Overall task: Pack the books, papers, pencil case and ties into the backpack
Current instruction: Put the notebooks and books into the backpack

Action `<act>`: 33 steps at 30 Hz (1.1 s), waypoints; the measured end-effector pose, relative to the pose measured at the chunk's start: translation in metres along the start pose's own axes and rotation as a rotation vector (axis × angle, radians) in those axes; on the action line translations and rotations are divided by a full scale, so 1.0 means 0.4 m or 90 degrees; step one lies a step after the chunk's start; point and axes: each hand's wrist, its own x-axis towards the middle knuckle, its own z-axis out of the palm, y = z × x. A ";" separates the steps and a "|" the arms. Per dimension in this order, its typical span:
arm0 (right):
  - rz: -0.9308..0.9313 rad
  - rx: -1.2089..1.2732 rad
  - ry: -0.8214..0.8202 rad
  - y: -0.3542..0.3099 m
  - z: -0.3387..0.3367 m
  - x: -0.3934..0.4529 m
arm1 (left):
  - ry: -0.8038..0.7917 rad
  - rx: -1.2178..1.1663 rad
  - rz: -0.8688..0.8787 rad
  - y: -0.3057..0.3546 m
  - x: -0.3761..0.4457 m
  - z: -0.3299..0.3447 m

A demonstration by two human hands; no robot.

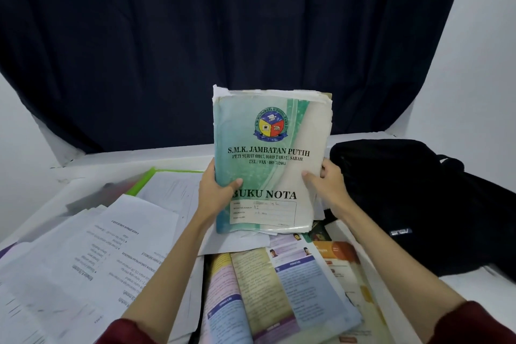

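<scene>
1. Far out to the left of my left hand, a loose heap of printed papers (pixel 92 254) sprawls over the table (pixel 474 288), with a green-edged folder (pixel 141 184) beyond it. None of it is packed yet.
2. My left hand (pixel 216 195) grips the lower left edge of the note book (pixel 268 159), thumb curled across the front cover and fingers hidden behind it.
3. The note book stands upright between both hands, lifted off the pile, its cover facing me and frayed sheets poking out at the top.
4. Below my hands, open colourful textbooks (pixel 279 282) lie spread flat, waiting to be closed and packed.
5. My right hand (pixel 325 190) pinches the book's lower right edge, thumb on the cover and fingers wrapped round the back.
6. To the right of my right hand, the black backpack (pixel 405 195) lies slumped on the table. I cannot tell whether it is unzipped, or whether anything is inside.
7. I judge the job barely begun: this book is the one in hand, most items remain outside, and I see no pencil case or ties.
</scene>
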 end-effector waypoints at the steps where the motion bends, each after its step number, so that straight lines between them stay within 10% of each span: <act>1: 0.008 0.032 -0.021 -0.013 -0.024 -0.002 | -0.002 -0.023 -0.009 0.019 0.000 0.002; 9: 0.096 0.171 -0.248 -0.046 -0.275 -0.034 | -0.194 -0.096 -0.078 0.146 0.005 0.119; 19: 0.112 0.397 -0.099 0.038 -0.688 -0.013 | -0.380 -0.089 -0.103 0.214 -0.070 0.533; 26: 0.117 0.433 0.066 0.096 -1.013 0.048 | -0.443 0.225 0.224 0.115 -0.252 0.784; 33: 0.111 0.388 0.010 0.137 -1.092 0.111 | -0.451 0.349 0.234 0.063 -0.335 0.842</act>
